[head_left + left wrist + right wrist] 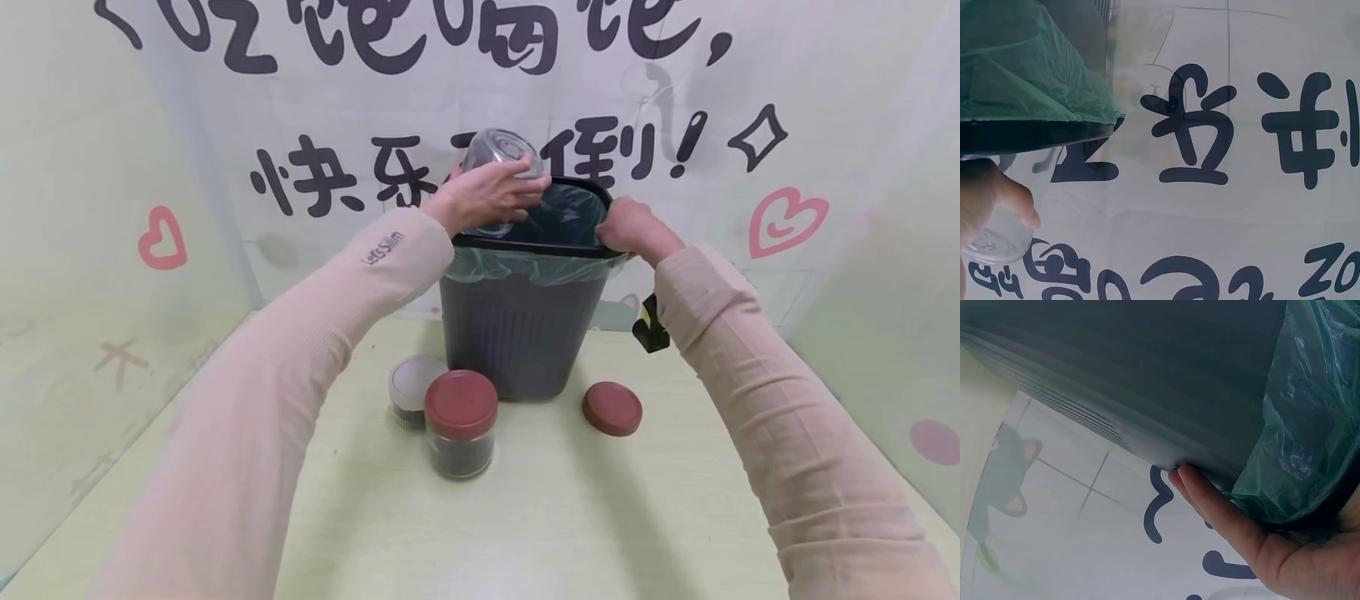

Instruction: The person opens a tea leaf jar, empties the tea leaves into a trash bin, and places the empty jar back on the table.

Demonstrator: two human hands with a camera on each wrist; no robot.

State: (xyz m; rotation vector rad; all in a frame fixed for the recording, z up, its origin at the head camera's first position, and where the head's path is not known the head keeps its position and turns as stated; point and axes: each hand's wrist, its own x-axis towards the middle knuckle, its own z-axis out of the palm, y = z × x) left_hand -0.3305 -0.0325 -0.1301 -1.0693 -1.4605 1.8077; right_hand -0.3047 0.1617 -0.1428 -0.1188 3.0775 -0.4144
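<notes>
My left hand [495, 196] grips a clear glass jar [498, 146], tipped bottom up over the left side of a dark grey waste bin [517, 329]. In the left wrist view the jar [1000, 244] shows below the bin's black rim [1035, 136]. A green plastic bag [566, 208] lines the bin and folds over its rim. On the bin's right, my right hand [637, 227] holds the rim and bag edge. The right wrist view has the fingers [1219, 509] of that hand along the bin's outer wall; its thumb is hidden there.
In front of the bin stands a red-lidded jar [460, 417] with dark contents. A grey-lidded jar [416, 383] is behind it, close to the bin. A loose red lid [612, 408] lies to the right. Near the right sleeve is a black object [651, 325]. Printed cloth walls enclose the table.
</notes>
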